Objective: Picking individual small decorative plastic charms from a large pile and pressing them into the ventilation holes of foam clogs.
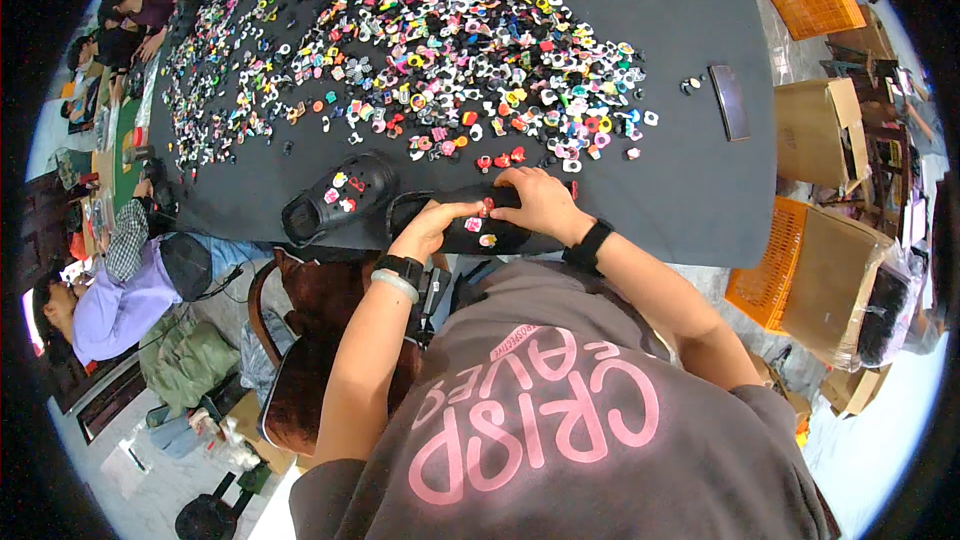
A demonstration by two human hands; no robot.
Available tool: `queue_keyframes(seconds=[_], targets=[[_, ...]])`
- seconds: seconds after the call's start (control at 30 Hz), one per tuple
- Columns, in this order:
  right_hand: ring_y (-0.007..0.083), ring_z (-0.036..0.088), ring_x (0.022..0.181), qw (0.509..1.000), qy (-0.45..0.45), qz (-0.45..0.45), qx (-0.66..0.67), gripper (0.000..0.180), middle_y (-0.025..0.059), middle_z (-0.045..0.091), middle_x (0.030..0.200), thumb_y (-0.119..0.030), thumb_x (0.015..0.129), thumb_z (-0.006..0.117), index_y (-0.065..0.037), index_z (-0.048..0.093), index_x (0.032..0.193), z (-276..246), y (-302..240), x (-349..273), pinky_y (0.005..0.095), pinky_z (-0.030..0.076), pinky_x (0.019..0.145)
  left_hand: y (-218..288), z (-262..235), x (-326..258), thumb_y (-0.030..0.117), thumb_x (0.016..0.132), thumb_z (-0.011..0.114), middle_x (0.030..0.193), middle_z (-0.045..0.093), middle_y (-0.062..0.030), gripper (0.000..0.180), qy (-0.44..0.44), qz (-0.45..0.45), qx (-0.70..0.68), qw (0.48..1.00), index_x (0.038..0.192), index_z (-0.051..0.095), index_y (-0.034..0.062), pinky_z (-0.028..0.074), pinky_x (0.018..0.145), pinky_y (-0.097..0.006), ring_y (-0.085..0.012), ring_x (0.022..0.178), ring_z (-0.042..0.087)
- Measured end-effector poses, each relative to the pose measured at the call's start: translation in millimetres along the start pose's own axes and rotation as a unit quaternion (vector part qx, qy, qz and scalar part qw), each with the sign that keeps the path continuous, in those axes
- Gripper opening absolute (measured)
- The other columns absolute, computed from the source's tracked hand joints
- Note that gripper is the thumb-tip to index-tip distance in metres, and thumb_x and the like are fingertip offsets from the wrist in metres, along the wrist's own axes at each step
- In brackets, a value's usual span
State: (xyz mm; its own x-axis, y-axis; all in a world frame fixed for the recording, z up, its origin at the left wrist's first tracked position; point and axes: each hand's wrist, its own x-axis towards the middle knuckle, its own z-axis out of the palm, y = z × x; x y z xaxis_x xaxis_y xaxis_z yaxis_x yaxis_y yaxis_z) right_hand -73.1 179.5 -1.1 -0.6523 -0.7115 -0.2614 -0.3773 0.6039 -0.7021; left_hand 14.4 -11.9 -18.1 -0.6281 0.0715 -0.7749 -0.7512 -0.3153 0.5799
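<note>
A black clog [512, 237] lies at the table's near edge between my hands, with small colourful charms on its upper. My left hand [432, 226] grips the clog from its left side, a finger stretched to a small red charm [487, 206]. From the right, my right hand [541, 204] reaches over the clog, its fingertips closed at that red charm. My fingers partly hide the charm and the holes under it. Left of my hands stands a second black clog [350, 192], with several red, pink and white charms on its top.
A wide heap of loose colourful charms [450, 60] covers the black table [690, 200]. A dark phone-like slab [729, 103] lies at the right. Orange crates [768, 265] and cardboard boxes [815, 135] stand beyond the right edge. Other people [125, 290] sit along the left.
</note>
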Motion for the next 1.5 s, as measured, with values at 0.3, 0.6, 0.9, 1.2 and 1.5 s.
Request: queue_keyframes(seconds=[0.3, 0.6, 0.9, 1.2, 1.5], targets=[[0.0273, 0.058, 0.096, 0.997, -0.049, 0.019, 0.061, 0.053, 0.014, 0.062, 0.098, -0.046, 0.066, 0.078, -0.006, 0.066, 0.1, 21, 21, 22, 0.0361, 0.047, 0.085, -4, -1, 15, 0.037, 0.092, 0.05, 0.091, 0.066, -0.0084, 0.035, -0.028, -0.033, -0.189, 0.981, 0.103, 0.061, 0.0048, 0.053, 0.069, -0.031, -0.0179, 0.075, 0.066], [0.0235, 0.057, 0.09, 0.997, -0.043, 0.015, 0.069, 0.05, 0.0094, 0.06, 0.091, -0.034, 0.057, 0.085, -0.008, 0.065, 0.094, 29, 16, 29, 0.0344, 0.047, 0.081, -19, 6, 27, 0.026, 0.09, 0.046, 0.085, 0.067, -0.0075, 0.031, 0.111, 0.007, -0.15, 0.982, 0.1, 0.061, 0.0012, 0.05, 0.065, -0.029, -0.0178, 0.07, 0.064], [0.0197, 0.061, 0.075, 0.99, -0.033, -0.017, 0.137, 0.043, 0.0081, 0.064, 0.077, -0.029, 0.057, 0.086, -0.003, 0.067, 0.086, 26, 13, 32, 0.0314, 0.047, 0.07, -12, -3, 16, 0.024, 0.089, 0.051, 0.088, 0.068, -0.0086, 0.026, 0.028, -0.038, -0.2, 0.979, 0.1, 0.062, 0.0028, 0.053, 0.067, -0.03, -0.0181, 0.073, 0.065], [0.0249, 0.062, 0.079, 0.986, -0.038, 0.009, 0.159, 0.025, 0.0077, 0.066, 0.087, -0.023, 0.068, 0.077, -0.009, 0.069, 0.087, 10, 0, 16, 0.0342, 0.05, 0.074, 1, -4, 3, 0.023, 0.084, 0.066, 0.093, 0.067, -0.005, 0.024, 0.006, -0.039, -0.115, 0.993, 0.1, 0.066, 0.0041, 0.05, 0.075, -0.029, -0.0147, 0.082, 0.064], [0.0284, 0.06, 0.089, 0.985, 0.026, -0.169, -0.017, 0.011, 0.0082, 0.062, 0.087, -0.012, 0.074, 0.067, -0.007, 0.068, 0.083, 17, -13, 4, 0.0395, 0.049, 0.075, -18, -5, 18, 0.02, 0.088, 0.057, 0.094, 0.067, -0.0057, 0.023, 0.043, 0.007, -0.118, 0.992, 0.1, 0.065, 0.0028, 0.05, 0.075, -0.029, -0.0163, 0.084, 0.064]])
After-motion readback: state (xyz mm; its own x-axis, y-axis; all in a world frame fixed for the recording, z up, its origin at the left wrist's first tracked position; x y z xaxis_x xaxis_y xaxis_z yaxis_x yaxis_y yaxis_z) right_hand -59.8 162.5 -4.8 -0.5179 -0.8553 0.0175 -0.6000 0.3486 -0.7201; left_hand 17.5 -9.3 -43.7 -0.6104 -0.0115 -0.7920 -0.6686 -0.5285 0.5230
